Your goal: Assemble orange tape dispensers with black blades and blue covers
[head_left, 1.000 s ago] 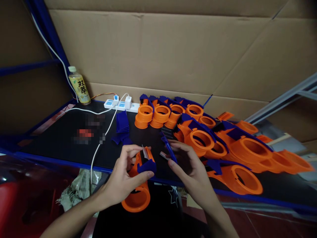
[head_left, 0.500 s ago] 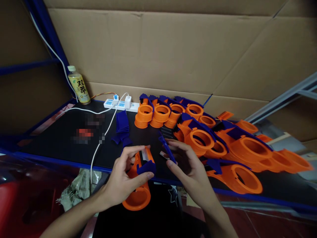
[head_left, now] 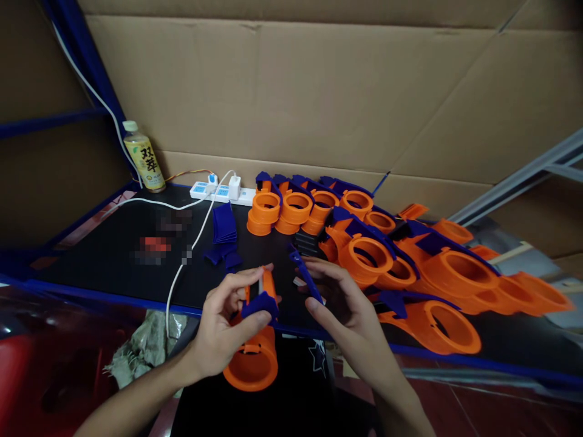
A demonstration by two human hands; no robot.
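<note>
My left hand (head_left: 223,331) grips an orange tape dispenser (head_left: 252,358) with a blue part clipped on its top, held over the near edge of the black table (head_left: 113,255). Its index finger reaches over a small metal blade at the dispenser's tip. Just to the right of the dispenser, my right hand (head_left: 346,309) pinches a thin blue plastic strip (head_left: 304,276) between thumb and fingers, with a small silvery piece showing beside it.
Several orange and blue dispensers (head_left: 410,267) crowd the table's right half. A stack of blue flat parts (head_left: 225,227) lies mid-table, and beyond it a white power strip (head_left: 218,192) with cables. A yellow drink bottle (head_left: 144,158) stands back left against cardboard walls.
The left hand tilted the dispenser more upright and its index finger stretched over the tip. The right hand with the blue strip shifted slightly left and up.
</note>
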